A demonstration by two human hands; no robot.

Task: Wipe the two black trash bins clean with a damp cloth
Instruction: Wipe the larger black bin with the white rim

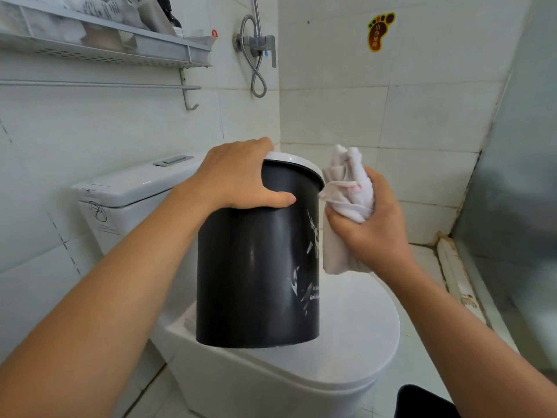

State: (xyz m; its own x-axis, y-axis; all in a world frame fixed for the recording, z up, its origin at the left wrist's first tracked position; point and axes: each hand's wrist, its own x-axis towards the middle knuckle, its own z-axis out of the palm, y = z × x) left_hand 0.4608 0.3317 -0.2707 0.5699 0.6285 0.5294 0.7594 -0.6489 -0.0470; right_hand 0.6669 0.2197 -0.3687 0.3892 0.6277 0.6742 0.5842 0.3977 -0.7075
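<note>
Head view: the left hand [238,176] clamps the white rim of the cylindrical black plastic trash bin [256,267] standing on the closed white toilet lid [355,321], while the right hand [370,224], at the bin's 3 o'clock, grips the bunched white cloth [346,191], so side-wall wiping appears in hand and next calls for downward cloth pressure.

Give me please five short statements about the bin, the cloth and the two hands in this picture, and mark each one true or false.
1. The left hand grips the black bin at its top rim. True.
2. The white cloth lies flat on the toilet lid. False: the right hand holds it bunched, beside the bin.
3. The bin stands on the closed toilet lid. True.
4. The bin has a red rim. False: its rim is white.
5. A foot-shaped sticker is on the wall tiles. True.
</note>
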